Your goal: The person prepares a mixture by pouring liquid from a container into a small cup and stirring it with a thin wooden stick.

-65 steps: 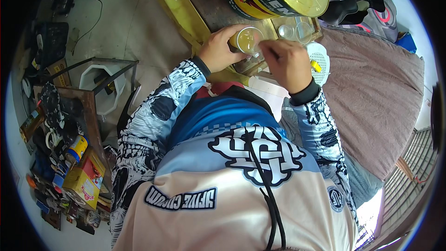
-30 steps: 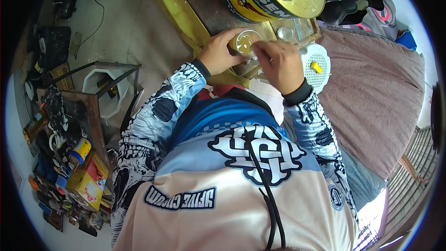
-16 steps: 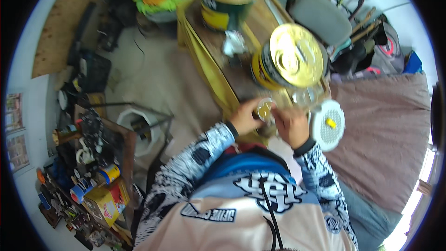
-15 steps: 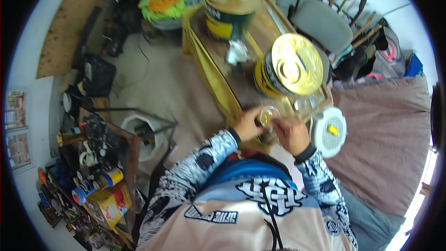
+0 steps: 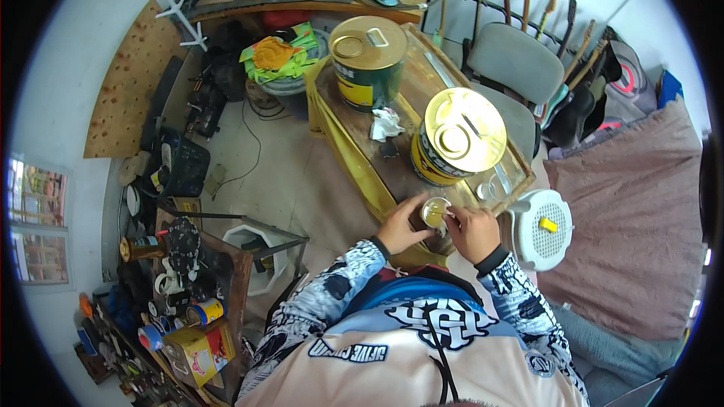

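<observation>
My left hand (image 5: pixel 403 224) is curled round a small clear cup (image 5: pixel 435 213) with yellowish contents, near the front corner of the wooden table. Beside the cup's right rim my right hand (image 5: pixel 473 232) is closed, fingertips pinched over its edge. What those fingers hold is too small to make out; a bit of something pale shows below them. Just beyond stands a large yellow and black can (image 5: pixel 461 136) with a shiny gold lid. To the right of the cup, another clear cup (image 5: pixel 492 188) rests on the table.
A second large can (image 5: pixel 367 60), dark green and yellow, stands farther back, with crumpled white paper (image 5: pixel 386 124) before it. A white stool (image 5: pixel 544 230) with a yellow object is at right, a grey chair (image 5: pixel 520 60) behind. A cluttered bench (image 5: pixel 234 286) lies left.
The view has tilted up, so the table and cans sit lower in the picture and a guitar shows at the back. Both hands stay at the cup.
</observation>
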`<action>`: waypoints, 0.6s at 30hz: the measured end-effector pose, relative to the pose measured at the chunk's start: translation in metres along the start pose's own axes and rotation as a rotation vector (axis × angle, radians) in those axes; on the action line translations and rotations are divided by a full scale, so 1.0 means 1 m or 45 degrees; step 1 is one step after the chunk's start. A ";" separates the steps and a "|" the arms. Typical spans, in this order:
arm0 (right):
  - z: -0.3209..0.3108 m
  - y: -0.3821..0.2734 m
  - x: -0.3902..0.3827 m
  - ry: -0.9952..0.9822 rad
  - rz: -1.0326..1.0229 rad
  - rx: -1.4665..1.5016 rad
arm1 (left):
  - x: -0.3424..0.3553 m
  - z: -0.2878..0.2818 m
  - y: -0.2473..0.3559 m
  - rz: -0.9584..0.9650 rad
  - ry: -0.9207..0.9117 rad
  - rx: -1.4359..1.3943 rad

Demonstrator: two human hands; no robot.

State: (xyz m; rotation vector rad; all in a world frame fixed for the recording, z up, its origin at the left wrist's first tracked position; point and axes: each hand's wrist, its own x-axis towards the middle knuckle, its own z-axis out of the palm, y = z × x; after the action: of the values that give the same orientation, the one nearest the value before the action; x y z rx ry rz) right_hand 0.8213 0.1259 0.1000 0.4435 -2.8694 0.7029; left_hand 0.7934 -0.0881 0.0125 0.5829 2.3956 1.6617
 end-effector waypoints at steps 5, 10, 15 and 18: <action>-0.031 -0.007 -0.014 0.168 0.144 0.142 | -0.032 -0.060 0.046 0.020 0.145 -0.055; -0.126 -0.023 -0.039 0.756 0.156 0.481 | -0.049 -0.154 0.173 0.581 0.611 0.157; -0.222 -0.059 -0.080 1.342 -0.797 0.595 | -0.062 -0.192 0.320 1.659 0.446 0.380; -0.247 -0.083 -0.097 1.360 -0.966 0.542 | -0.066 -0.179 0.355 1.698 0.300 0.478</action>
State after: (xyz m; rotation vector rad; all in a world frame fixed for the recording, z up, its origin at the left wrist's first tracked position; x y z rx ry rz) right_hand 0.9591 0.1969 0.3314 0.8143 -1.4081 0.9690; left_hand 0.8683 -0.1620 0.4013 2.5715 2.5820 1.5505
